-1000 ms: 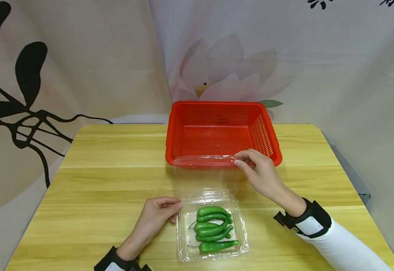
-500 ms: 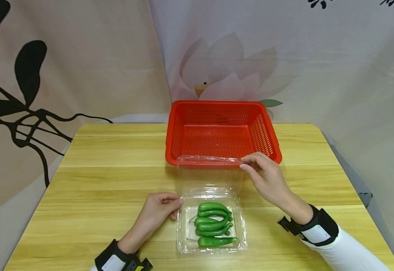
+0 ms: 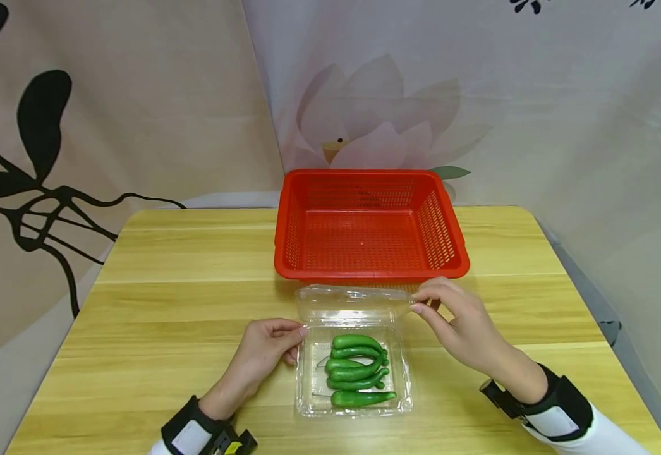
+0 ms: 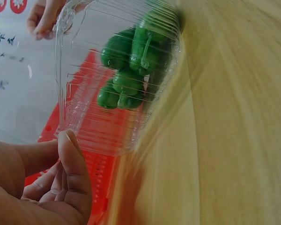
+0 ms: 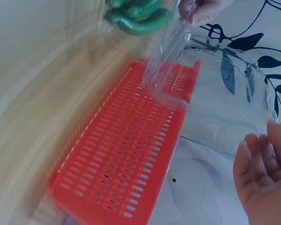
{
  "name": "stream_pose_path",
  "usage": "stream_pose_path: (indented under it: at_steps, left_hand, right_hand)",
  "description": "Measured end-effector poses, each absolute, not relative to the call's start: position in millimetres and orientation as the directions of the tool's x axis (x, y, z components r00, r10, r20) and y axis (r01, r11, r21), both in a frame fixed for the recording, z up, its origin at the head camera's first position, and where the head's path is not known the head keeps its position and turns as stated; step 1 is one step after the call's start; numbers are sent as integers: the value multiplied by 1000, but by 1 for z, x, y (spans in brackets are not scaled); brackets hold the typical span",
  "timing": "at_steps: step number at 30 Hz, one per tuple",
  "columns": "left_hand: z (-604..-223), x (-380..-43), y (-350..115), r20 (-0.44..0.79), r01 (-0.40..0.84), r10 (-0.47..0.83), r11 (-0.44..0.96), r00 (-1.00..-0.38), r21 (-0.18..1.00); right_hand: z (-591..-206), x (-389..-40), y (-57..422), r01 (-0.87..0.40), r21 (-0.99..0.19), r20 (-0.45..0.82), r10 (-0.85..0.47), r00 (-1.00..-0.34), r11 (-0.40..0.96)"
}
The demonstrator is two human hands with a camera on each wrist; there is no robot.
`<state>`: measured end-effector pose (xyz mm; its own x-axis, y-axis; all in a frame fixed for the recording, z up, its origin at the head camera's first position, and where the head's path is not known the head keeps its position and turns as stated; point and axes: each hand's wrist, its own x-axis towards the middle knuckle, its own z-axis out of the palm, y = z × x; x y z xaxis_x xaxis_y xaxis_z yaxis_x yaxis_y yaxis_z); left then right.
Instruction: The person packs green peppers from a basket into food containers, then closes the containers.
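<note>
A clear plastic clamshell box sits on the table, its lid raised along the back hinge. Several green peppers lie crosswise in the base. My left hand pinches the base's rim near the back left corner, thumb on top; in the left wrist view the thumb meets the rim. With thumb and fingertips, my right hand pinches the right corner of the lid's free edge. The right wrist view shows the transparent lid stretching between the two hands.
A red perforated plastic basket stands just behind the box, with nothing inside it. The wooden table has a printed cloth hanging behind it. Black straps are worn on both wrists.
My right hand has drawn the lid's free edge toward me, from over the basket's front rim to in front of it. The base has shifted slightly away from me; my left hand keeps its pinch.
</note>
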<state>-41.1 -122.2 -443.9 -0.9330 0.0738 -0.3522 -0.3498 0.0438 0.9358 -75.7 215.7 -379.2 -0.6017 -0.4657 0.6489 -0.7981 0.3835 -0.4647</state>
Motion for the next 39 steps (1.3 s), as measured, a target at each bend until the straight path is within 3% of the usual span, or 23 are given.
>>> stream_pose_path:
  at_steps: [13, 22, 31, 39]
  left_hand:
    - [-444, -49, -120, -348, -345, 66, 53, -935, 937]
    - [-445, -61, -118, -353, -354, 76, 7, -932, 935]
    - [-438, -51, -120, -406, -405, 68, 30, -911, 914]
    - [-428, -25, -123, -455, -441, 171, 116, -874, 890]
  right_hand:
    - [-390, -41, 228, -882, -379, 656, -590, -470, 280]
    - [-400, -34, 230, -907, -337, 654, -631, -417, 251]
    - [-408, -30, 228, -943, -184, 652, -683, -329, 278]
    - [-416, -25, 227, -921, -159, 616, -693, -374, 355]
